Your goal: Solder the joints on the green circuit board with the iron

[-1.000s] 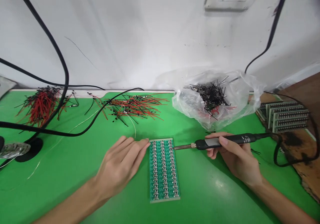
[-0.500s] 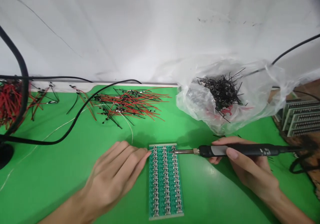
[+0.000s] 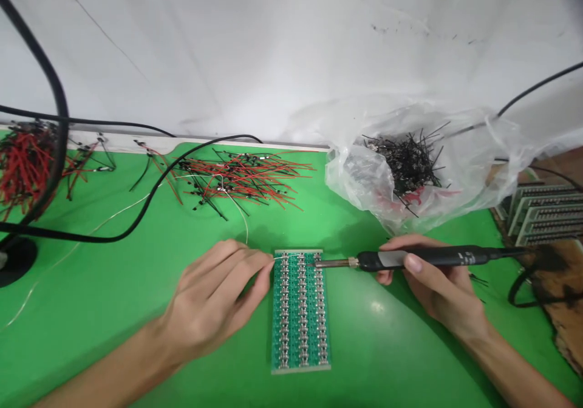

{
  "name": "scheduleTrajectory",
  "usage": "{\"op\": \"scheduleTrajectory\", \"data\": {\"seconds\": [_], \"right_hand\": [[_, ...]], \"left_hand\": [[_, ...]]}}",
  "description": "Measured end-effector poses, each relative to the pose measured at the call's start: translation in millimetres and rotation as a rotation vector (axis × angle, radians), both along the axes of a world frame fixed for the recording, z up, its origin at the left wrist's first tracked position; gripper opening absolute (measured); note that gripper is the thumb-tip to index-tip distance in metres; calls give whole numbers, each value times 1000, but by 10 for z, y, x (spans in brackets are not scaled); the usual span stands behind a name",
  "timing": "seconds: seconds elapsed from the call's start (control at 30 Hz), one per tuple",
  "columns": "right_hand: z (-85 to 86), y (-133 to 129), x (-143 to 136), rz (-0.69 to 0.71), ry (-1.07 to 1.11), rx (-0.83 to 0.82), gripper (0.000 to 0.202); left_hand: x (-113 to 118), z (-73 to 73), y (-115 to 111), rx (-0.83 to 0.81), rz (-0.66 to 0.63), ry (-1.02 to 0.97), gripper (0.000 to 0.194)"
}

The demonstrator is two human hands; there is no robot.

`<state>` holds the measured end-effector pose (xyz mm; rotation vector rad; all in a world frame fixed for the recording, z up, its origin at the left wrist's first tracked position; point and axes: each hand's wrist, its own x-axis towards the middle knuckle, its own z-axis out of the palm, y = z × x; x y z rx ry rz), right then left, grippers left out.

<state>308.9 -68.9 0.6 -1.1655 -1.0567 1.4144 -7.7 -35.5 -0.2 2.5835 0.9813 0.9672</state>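
At lower centre, your left hand (image 3: 218,299) pinched the thin wire (image 3: 285,257) over the circuit board (image 3: 302,311). Right of centre, your right hand (image 3: 437,280) gripped the soldering iron (image 3: 410,258), its tip over the board's upper part; pale marks on its handle were too small to read.

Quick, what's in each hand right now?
Left hand: closed, pinching thin solder wire.
Right hand: closed around a soldering iron.
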Motion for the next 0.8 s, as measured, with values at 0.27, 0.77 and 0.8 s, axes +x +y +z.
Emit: {"op": "scheduleTrajectory", "data": {"seconds": [0.27,0.77,0.8], "right_hand": [[-47,-1,42,7,44,40,20],[107,-27,-149,-128,62,-175,20],[109,-31,-156,-140,52,-177,19]], "left_hand": [[-7,-81,15,50,-12,24,29],[-58,-37,40,56,-4,9,25],[-57,-28,54,52,-15,7,25]]}}
